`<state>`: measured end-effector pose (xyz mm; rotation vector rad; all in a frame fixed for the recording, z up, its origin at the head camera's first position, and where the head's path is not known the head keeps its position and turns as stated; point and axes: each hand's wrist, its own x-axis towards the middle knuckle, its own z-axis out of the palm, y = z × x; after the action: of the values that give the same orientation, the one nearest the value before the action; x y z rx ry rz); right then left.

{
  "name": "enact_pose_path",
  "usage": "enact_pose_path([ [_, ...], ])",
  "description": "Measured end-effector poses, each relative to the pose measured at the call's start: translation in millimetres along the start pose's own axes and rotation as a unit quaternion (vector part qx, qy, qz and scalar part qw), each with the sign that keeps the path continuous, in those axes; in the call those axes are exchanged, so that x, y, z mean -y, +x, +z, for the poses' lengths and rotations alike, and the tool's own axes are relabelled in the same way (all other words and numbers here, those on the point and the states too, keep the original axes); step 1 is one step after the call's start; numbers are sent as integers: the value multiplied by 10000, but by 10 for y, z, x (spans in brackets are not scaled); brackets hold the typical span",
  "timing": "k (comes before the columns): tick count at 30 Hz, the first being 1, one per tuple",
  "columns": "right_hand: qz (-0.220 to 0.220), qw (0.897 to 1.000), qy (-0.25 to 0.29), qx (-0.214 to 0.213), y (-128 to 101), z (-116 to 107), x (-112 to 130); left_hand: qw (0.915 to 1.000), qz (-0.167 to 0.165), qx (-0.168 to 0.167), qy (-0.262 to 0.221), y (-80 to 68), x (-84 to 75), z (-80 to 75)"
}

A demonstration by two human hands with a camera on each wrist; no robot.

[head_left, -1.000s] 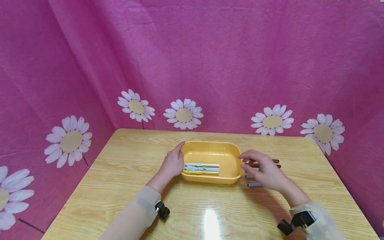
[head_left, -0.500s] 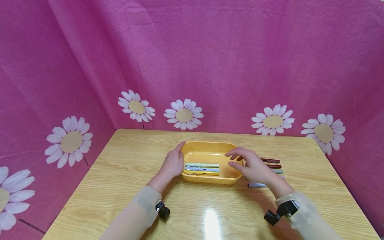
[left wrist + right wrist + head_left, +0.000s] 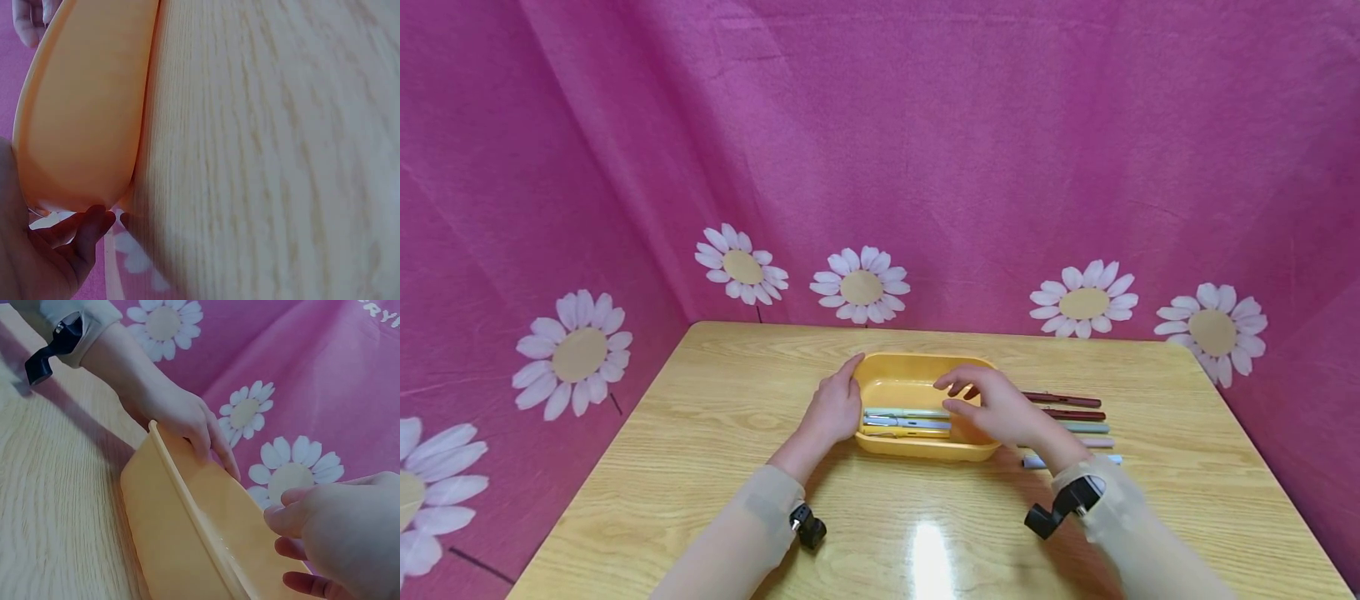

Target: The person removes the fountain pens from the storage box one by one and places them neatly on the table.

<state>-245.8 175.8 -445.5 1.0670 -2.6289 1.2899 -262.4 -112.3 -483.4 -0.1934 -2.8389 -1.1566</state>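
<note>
1. nearest, at frame centre, the left hand (image 3: 833,410) rests relaxed against the left end of the shallow orange plastic tray (image 3: 917,380); the right hand (image 3: 1000,410) hovers inside it, fingers loosely spread, holding nothing.
2. three pastel pens (image 3: 904,422) lie in the tray; more loose pens (image 3: 1071,425) lie right of it.
3. a careless wrist could likely tip the light tray.
4. glossy light wooden table (image 3: 715,467), then pink daisy-print cloth backdrop (image 3: 925,150).

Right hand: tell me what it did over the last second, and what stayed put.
The right hand moved left, from above the pens on the table to over the yellow tray, holding nothing. The left hand kept resting on the tray's left end; the pens in the tray did not move.
</note>
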Motion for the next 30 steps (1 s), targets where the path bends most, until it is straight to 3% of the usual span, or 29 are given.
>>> enact_pose_path([
  [7,-121,9995,-143,272,182,125,-38,10000,-37,50,-63,-9,-12,-7],
  [13,183,9983,-272,487,275,225,-64,10000,-44,52,-28,-4,-9,-7],
  [30,534,9925,-570,943,538,435,-139,9999,-83,60,-102,10,19,-3],
])
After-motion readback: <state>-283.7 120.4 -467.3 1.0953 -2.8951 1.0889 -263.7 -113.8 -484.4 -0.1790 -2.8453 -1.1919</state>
